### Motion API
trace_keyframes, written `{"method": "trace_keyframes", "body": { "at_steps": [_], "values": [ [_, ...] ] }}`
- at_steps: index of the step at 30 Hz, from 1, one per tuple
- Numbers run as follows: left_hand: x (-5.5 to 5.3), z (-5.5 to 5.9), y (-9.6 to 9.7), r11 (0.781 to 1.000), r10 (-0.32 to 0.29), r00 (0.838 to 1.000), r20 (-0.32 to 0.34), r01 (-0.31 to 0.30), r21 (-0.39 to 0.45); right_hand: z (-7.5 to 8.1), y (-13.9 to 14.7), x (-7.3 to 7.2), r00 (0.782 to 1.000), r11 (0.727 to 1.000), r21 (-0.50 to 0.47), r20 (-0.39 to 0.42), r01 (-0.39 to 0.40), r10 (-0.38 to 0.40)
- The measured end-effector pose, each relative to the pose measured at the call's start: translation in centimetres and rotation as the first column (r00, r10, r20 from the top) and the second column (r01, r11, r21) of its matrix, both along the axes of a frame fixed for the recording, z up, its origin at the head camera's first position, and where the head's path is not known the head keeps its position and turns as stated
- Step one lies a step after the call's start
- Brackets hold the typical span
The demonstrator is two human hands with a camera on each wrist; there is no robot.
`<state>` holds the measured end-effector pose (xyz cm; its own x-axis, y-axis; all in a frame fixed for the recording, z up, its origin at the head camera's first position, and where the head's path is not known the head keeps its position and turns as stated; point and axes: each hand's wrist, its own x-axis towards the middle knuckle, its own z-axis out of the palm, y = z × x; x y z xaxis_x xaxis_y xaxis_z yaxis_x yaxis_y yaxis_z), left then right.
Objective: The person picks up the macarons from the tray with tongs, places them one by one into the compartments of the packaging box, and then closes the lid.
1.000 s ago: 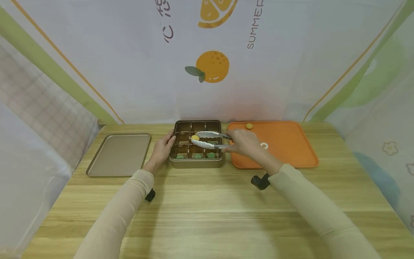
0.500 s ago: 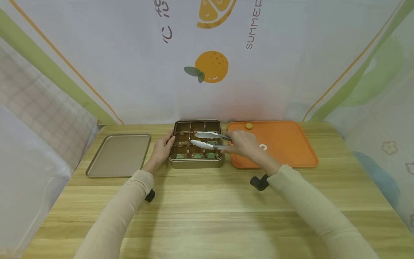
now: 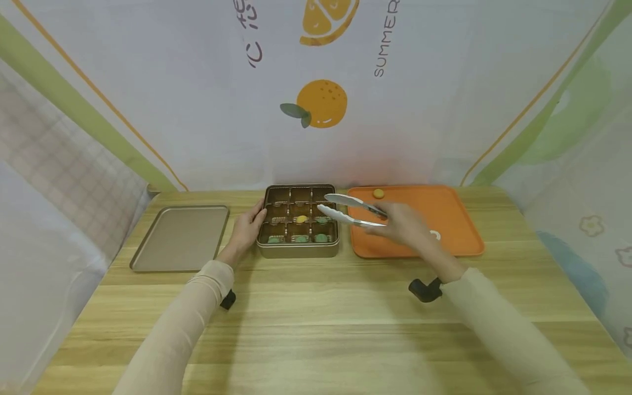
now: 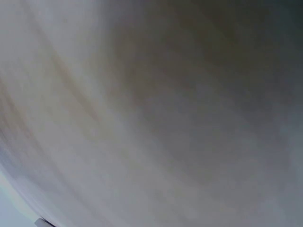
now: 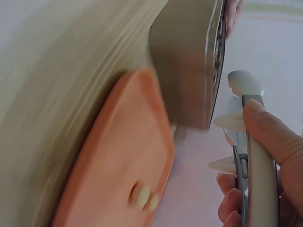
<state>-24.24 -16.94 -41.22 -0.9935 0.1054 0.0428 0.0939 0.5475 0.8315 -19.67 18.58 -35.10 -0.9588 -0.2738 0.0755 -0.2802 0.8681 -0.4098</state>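
My left hand (image 3: 246, 227) rests against the left side of a gold-brown divided tin (image 3: 296, 250), its fingers lying along the wall and thumb at the rim. My right hand (image 3: 402, 222) grips white-tipped tongs (image 3: 336, 213); their arms are spread, with nothing between the tips, over the tin's right edge and the orange tray. A small round yellow sweet (image 3: 301, 219) sits in the tin's centre compartment. Green sweets (image 3: 321, 238) fill the front row, and another green one (image 3: 322, 219) is at middle right. The right wrist view shows thumb and fingers wrapped round the tongs' handle (image 5: 260, 179).
An orange tray (image 3: 459, 219) to the right of the tin bears a yellow sweet (image 3: 378, 193) near its back edge. To the left lies a flat gold tray (image 3: 182, 236). A printed cloth (image 3: 237, 142) hangs behind the wooden table (image 3: 316, 329). The left wrist view is a blur.
The tongs have let go of the yellow sweet, which now lies in the centre compartment. My right hand has moved right with the tongs; my left hand has stayed at the tin.
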Motion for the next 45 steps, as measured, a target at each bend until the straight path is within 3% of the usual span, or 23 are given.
{"method": "trace_keyframes", "body": {
  "at_steps": [9, 18, 29, 45],
  "values": [
    [0.0, -0.1, -0.2, 1.0, -0.004, 1.0, -0.005, 0.004, 0.0, -1.3, 6.0, 1.2, 0.994, 0.994, 0.018, 0.029, 0.106, -0.107],
    [0.0, -0.1, -0.2, 1.0, -0.011, 1.0, 0.005, 0.011, -0.012, -2.4, 9.5, 2.1, 0.985, 0.985, 0.055, 0.05, 0.164, -0.167],
    [0.0, -0.2, -0.1, 1.0, -0.013, 1.0, -0.016, 0.013, -0.006, -3.0, 10.5, 2.3, 0.991, 0.987, 0.088, 0.012, 0.134, -0.136],
    [0.1, 0.0, 0.1, 1.0, -0.006, 1.0, -0.018, 0.006, -0.001, -2.9, 10.2, 1.9, 0.984, 0.98, 0.128, 0.071, 0.152, -0.162]
  ]
}}
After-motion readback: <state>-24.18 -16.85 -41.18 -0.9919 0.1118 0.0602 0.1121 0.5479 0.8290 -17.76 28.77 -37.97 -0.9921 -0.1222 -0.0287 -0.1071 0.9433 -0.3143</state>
